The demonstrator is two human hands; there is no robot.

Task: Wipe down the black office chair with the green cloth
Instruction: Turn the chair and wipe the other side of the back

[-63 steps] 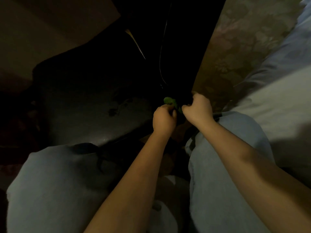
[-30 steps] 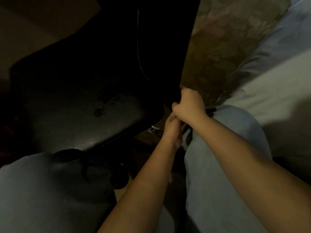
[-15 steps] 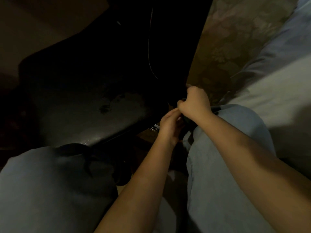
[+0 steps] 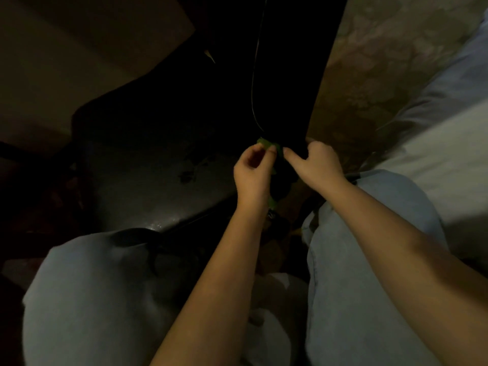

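Observation:
The black office chair fills the dim middle of the view, its seat (image 4: 148,186) to the left and its dark backrest (image 4: 285,75) rising at centre. At the backrest's lower end my left hand (image 4: 252,178) pinches the green cloth (image 4: 270,147) between fingertips and thumb. A small bit of green also shows below my left wrist. My right hand (image 4: 315,165) grips the backrest's lower edge, right beside the cloth. Most of the cloth is hidden in shadow behind my hands.
My knees in light blue trousers (image 4: 369,260) frame the bottom of the view on both sides. A patterned carpet (image 4: 383,62) lies to the right of the backrest. Pale fabric (image 4: 435,159) lies at the far right. The chair's base (image 4: 169,249) sits in shadow between my legs.
My left hand has come up from under the seat edge to the backrest's lower end, and the green cloth shows again at its fingertips. My right hand stayed on the backrest edge.

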